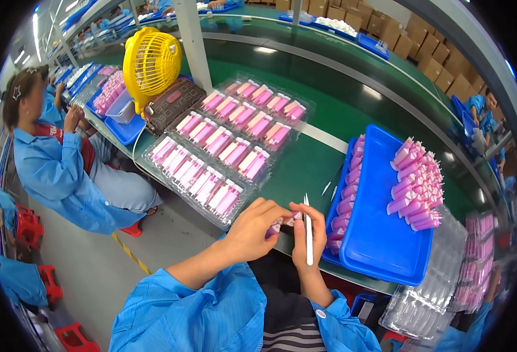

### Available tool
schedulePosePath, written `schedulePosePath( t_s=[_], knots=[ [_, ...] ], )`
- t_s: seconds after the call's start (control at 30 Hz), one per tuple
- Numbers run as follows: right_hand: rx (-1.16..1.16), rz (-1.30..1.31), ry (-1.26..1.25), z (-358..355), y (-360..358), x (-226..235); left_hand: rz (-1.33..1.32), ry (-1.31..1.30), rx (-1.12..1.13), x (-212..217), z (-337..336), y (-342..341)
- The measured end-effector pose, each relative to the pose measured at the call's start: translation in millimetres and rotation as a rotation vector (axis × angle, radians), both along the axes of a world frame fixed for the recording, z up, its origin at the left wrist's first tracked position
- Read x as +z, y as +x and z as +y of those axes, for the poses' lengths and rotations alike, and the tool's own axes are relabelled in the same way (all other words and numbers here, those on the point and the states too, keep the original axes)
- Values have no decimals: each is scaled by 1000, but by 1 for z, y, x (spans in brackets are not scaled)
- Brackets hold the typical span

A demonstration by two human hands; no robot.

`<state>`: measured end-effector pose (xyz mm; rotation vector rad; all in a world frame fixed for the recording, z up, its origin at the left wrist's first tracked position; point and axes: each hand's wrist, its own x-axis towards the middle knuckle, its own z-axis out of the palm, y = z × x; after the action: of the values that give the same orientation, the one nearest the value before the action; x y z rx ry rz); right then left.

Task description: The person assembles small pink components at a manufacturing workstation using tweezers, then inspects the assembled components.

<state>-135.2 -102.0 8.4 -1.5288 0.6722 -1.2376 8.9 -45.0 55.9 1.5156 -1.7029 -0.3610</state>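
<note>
Above my lap, at the bench's near edge, both hands meet around a small pink-and-purple piece point(273, 227). My left hand point(252, 229) has its fingers closed on it and hides most of it. In my right hand point(311, 243) a pair of white tweezers point(309, 240) lies upright between thumb and fingers, points away from me; the thumb and fingertips also touch the pink piece. Just beyond my left hand, clear plastic trays point(194, 202) hold rows of pink-and-white pieces. Right of my hands, a blue tray point(375, 246) carries a heap of pink tubular pieces point(414, 182).
Another blue tray point(330, 256) with pink pieces lies partly under the first. Empty clear trays point(425, 293) stack at the right. A yellow fan point(153, 61) and a brown bag point(176, 102) stand beyond a post. A co-worker point(65, 164) in blue sits at the left.
</note>
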Motion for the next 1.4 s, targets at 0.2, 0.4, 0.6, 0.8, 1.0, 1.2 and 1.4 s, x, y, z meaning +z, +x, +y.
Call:
schedulePosePath(
  t_s=[0.2, 0.4, 0.6, 0.8, 1.0, 1.2, 1.4],
  knots=[
    [78, -4, -12, -3, 0, -4, -6, -54, 20, -6, -1, 8],
    [131, 68, 16, -5, 4, -3, 169, 28, 29, -8, -6, 7],
    [127, 166, -179, -8, 2, -7, 337, 105, -13, 4, -1, 14],
    [73, 155, -113, -8, 3, -17, -46, 33, -97, 47, -34, 59],
    [123, 238, -193, -6, 1, -10, -532, -21, 156, 4, -104, 95],
    [76, 240, -205, -6, 1, -2, -473, -132, 201, 18, -79, 67],
    [9, 356, -412, -9, -2, -2, -104, -134, 6, 21, -12, 3]
  ],
)
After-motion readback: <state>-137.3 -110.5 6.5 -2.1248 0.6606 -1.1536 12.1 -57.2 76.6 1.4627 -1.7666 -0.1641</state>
